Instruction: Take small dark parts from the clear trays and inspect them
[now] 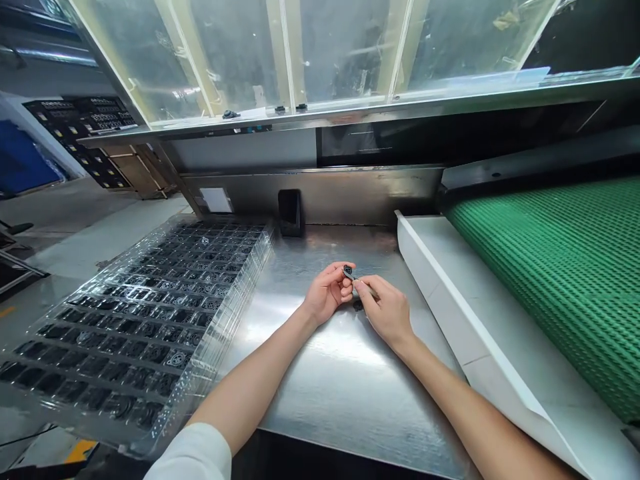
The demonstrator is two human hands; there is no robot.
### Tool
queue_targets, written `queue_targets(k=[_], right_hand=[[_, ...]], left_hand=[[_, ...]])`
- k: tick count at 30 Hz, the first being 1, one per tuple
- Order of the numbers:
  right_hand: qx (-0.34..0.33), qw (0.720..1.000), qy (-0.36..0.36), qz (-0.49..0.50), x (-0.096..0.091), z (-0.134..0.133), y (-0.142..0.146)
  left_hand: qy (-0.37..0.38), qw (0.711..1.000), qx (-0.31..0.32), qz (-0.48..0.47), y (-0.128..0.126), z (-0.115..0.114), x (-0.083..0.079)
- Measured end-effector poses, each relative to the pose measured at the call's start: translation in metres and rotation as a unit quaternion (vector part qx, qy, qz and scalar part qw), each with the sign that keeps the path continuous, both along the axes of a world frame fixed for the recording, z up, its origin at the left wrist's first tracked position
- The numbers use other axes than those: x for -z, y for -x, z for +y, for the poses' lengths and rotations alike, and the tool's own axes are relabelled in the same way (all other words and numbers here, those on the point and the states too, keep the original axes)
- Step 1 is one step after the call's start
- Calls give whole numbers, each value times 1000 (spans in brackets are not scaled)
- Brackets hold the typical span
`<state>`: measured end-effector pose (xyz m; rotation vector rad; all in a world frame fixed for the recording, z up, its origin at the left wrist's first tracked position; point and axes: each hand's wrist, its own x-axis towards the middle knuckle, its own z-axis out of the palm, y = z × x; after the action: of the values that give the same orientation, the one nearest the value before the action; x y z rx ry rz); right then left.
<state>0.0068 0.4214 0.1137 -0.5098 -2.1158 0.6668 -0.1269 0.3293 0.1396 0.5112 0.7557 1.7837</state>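
Over the middle of a bare metal table (pixel 320 387), my left hand (pixel 326 293) is closed on a small black round plastic part (pixel 348 270). My right hand (pixel 387 308) meets it from the right, its fingers pinched on a thin tool (pixel 373 291) whose tip is at the part. Most of the tool is hidden by the fingers, so its exact kind does not show. Another small dark piece (pixel 357 305) lies on the metal just under the hands.
On the left sits a clear plastic tray (pixel 225 327) with rows of black parts. A dark phone-like object (pixel 290 213) leans at the back. To the right run a white trough wall (pixel 445 293) and a green conveyor belt (pixel 560 260). A shelf edge (pixel 340 120) crosses above.
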Motion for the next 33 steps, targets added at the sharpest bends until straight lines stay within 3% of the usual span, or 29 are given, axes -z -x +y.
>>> queue_targets(k=[7, 18, 33], right_hand=[[21, 999, -23, 7, 2, 1, 1], [51, 998, 27, 3, 1, 0, 1], [17, 998, 56, -18, 1, -3, 1]], left_hand=[[-6, 1000, -8, -23, -1, 0, -1], [-20, 1000, -5, -11, 1, 0, 3], [4, 1000, -13, -10, 0, 1, 3]])
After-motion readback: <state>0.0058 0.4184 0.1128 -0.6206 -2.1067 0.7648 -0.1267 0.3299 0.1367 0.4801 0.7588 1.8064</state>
